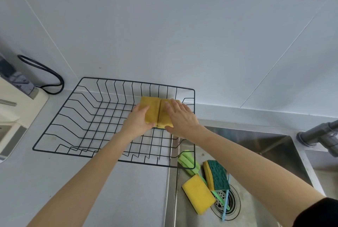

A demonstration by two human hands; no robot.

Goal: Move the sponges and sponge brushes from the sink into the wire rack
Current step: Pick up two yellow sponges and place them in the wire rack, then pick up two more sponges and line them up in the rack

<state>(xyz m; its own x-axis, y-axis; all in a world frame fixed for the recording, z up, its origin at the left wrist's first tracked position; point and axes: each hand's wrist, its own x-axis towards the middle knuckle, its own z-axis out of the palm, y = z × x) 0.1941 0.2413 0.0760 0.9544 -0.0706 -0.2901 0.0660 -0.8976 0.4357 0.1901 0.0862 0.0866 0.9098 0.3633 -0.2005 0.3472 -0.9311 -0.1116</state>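
Black wire forms the rack (95, 117), which sits on the pale grey counter (102, 190) against the wall, its right edge overhanging the steel sink (256, 144). In the rack's far right corner two yellow sponges (155, 111) lie side by side, touching along their long edges. The left hand (138, 122) grips the left one, thumb over its top and fingers curled round its near left edge. The right hand (181, 118) lies on the right one with fingers spread flat over its top and the thumb pressed at its near end.

Down in the sink, just right of the rack's near corner, a third yellow sponge (198, 193) lies flat. A yellow sponge with a dark green scouring face (216, 174) stands tilted beside it, close to the drain (226, 202). A green sponge brush (186, 161) has its head partly under the rack's rim, its handle running across the drain. A thin blue handle (225, 203) also crosses the drain. A grey faucet (321, 135) shows at the sink's far right, and a black cable (45, 75) loops on the counter left of the rack.
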